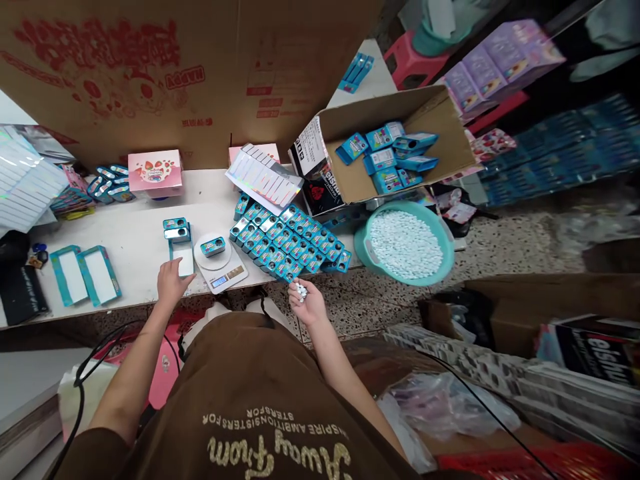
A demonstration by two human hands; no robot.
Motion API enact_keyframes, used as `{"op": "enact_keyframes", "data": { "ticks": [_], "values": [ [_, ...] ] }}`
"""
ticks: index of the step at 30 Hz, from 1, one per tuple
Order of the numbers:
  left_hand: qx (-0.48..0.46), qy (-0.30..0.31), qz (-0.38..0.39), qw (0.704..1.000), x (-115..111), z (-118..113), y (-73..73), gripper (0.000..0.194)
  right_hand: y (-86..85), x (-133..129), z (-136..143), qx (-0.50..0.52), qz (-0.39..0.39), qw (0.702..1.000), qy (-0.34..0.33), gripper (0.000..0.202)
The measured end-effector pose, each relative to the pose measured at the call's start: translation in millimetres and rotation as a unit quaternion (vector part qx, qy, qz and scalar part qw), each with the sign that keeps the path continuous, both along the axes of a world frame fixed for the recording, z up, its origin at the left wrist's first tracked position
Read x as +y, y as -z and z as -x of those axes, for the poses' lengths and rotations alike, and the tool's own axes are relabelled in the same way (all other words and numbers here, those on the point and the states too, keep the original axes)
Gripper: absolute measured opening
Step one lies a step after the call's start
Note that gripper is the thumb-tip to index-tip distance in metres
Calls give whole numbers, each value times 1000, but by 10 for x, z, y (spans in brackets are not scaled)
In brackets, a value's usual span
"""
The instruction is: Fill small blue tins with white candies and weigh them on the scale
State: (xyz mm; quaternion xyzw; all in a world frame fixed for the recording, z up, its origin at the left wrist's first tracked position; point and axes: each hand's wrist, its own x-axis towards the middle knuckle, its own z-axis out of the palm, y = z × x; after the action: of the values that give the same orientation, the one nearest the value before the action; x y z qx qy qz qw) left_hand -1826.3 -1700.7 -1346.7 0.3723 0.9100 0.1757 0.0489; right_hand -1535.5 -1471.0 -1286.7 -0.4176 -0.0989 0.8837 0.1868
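Note:
My left hand (173, 281) is at the near end of a blue tray (183, 259) with a white inside, its fingers apart and touching or just over the edge. Two small blue boxes stand at the tray's far end. My right hand (307, 303) is curled, palm up, round several small white pieces (301, 291), near the front edge of the table. Between the hands, a blue box (213, 246) sits on a white scale (229, 278). Many blue boxes (285, 240) with dark round openings stand packed in rows right of the scale.
A teal basin (447, 250) of white pieces is at the right. Behind it, an open carton (345, 127) holds blue boxes. Two blue trays (103, 275) lie at the left. Printed sheets (263, 179) rest on the packed boxes. A large cardboard box (215, 87) stands behind the table.

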Motion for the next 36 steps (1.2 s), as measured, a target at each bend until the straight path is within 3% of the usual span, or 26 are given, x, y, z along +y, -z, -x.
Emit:
{"op": "enact_keyframes", "data": {
  "ticks": [6, 10, 13, 16, 19, 21, 24, 30, 33, 36],
  "values": [
    [-15, -8, 3, 1000, -131, 9, -41, 51, 11, -20, 50, 9, 5, 1000, -10, 6],
    [-24, -11, -17, 999, -43, -12, -34, 51, 44, -28, 57, 12, 8, 1000, -10, 6],
    [-44, -10, -67, 997, 204, -37, 47, 61, 48, -29, 64, 17, 14, 1000, 1, 6],
    [-86, -24, -125, 988, 550, -35, 217, 69, 32, -11, 92, 19, 27, 999, 19, 9],
    [-167, -66, -162, 970, 859, -9, 365, 58, 18, 39, 161, 26, 39, 998, 35, 12],
    [-207, -77, -172, 960, 995, -4, 359, 43, 28, 89, 237, 38, 39, 998, 40, 12],
    [-200, -37, -198, 959, 1102, -67, 108, 34, 78, 178, 396, 49, 44, 996, 67, 10],
    [-132, 128, -265, 946, 1347, -528, -929, 35, 65, 570, 651, 95, 96, 977, 165, 14],
    [-125, 159, -321, 925, 1587, -827, -1317, 36, -133, 1143, 449, 52, 4, 973, 224, 19],
    [-116, 189, -352, 909, 1864, -1115, -1496, 39, -441, 1949, -55, -51, -96, 953, 283, 26]
  ]
}}
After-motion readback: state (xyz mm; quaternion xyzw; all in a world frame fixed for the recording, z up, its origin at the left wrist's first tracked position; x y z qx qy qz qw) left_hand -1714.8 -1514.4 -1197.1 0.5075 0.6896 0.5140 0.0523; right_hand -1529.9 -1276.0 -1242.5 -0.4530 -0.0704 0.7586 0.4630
